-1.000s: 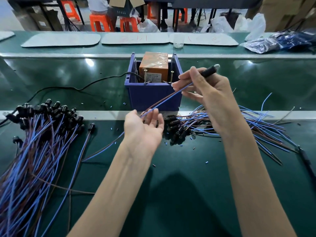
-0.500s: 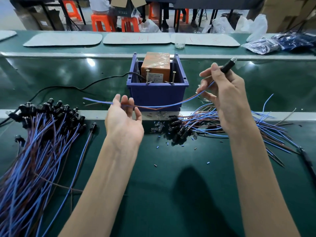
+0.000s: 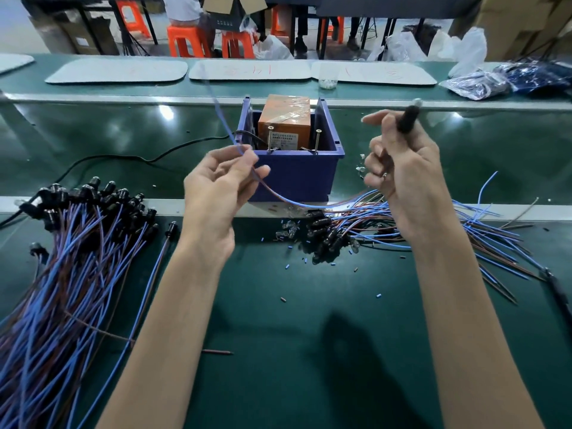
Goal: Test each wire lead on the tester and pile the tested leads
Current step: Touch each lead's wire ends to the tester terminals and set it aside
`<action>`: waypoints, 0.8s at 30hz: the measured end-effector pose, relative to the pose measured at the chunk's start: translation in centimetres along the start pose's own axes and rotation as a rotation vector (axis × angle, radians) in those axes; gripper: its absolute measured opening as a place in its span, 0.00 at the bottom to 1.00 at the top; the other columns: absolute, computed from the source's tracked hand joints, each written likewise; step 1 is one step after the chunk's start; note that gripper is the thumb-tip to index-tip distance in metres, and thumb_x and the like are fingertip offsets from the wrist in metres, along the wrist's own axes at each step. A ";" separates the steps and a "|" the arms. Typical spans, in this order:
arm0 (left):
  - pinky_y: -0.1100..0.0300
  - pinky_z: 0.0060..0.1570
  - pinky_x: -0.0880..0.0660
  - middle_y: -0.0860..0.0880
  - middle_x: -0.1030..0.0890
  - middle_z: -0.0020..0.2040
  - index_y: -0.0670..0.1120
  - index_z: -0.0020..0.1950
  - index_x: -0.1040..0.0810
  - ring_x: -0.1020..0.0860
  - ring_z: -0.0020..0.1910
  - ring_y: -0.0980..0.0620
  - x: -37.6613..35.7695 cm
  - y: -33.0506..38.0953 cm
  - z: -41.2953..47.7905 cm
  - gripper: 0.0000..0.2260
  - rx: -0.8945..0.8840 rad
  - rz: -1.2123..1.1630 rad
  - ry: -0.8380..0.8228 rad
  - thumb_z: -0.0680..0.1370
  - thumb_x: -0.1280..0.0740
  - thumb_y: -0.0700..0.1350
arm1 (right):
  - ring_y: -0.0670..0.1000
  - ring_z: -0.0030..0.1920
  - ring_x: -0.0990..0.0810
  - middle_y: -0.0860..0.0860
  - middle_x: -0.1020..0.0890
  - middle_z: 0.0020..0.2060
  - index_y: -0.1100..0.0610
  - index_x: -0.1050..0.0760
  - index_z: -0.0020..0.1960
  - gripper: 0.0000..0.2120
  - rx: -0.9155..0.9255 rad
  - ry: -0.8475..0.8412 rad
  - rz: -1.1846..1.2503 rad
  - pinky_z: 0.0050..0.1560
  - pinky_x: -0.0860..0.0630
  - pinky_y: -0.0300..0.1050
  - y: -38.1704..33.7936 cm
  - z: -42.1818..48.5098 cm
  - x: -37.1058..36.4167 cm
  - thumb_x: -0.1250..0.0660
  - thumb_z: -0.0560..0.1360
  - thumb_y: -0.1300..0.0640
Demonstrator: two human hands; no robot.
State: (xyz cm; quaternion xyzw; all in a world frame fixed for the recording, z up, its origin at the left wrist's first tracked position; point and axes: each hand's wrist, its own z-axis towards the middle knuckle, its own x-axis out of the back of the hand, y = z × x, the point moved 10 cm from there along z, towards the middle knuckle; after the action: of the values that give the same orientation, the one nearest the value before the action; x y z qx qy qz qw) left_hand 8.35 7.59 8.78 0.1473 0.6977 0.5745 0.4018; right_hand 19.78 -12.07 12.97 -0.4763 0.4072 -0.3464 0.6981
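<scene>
With the left hand (image 3: 221,184) pinching the lead (image 3: 278,196) mid-wire and the right hand (image 3: 402,171) curled round its black end, above mid-counter before the tester (image 3: 284,119), its loose tail could miss the pins (image 3: 271,139) or snag the heap (image 3: 356,224).

Now pinching the lead (image 3: 220,111) with the left hand (image 3: 216,193), previously open beneath it; free ends flipped from leftward to above that hand.
</scene>
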 end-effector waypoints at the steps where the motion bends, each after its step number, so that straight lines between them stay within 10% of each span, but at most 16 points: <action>1: 0.68 0.41 0.22 0.54 0.17 0.35 0.48 0.43 0.21 0.17 0.37 0.57 -0.8 -0.1 -0.2 0.05 -0.009 0.069 -0.066 0.75 0.30 0.38 | 0.45 0.29 0.43 0.48 0.38 0.30 0.56 0.23 0.49 0.08 0.000 0.003 -0.039 0.26 0.42 0.35 0.1 0.0 0.0 0.40 0.81 0.59; 13: 0.68 0.39 0.24 0.51 0.16 0.36 0.46 0.41 0.20 0.18 0.35 0.57 -5.1 -2.8 -2.3 0.05 -0.002 0.304 -0.349 0.71 0.27 0.37 | 0.41 0.20 0.36 0.41 0.29 0.18 0.58 0.17 0.43 0.02 -0.127 -0.099 -0.296 0.22 0.41 0.28 2.3 -0.6 -1.3 0.27 0.71 0.60; 24: 0.66 0.37 0.23 0.49 0.16 0.37 0.45 0.40 0.21 0.17 0.36 0.55 -4.1 -2.8 -1.6 0.06 -0.005 0.242 -0.272 0.73 0.28 0.36 | 0.43 0.29 0.19 0.57 0.17 0.38 0.61 0.24 0.40 0.07 -0.162 -0.125 -0.191 0.24 0.32 0.26 2.8 -0.6 -2.3 0.33 0.76 0.66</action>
State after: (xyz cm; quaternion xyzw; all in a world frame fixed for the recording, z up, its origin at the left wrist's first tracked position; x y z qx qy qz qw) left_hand 10.52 2.98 7.85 0.3055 0.6128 0.5952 0.4206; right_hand 18.49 -9.46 10.75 -0.5883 0.3424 -0.3472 0.6451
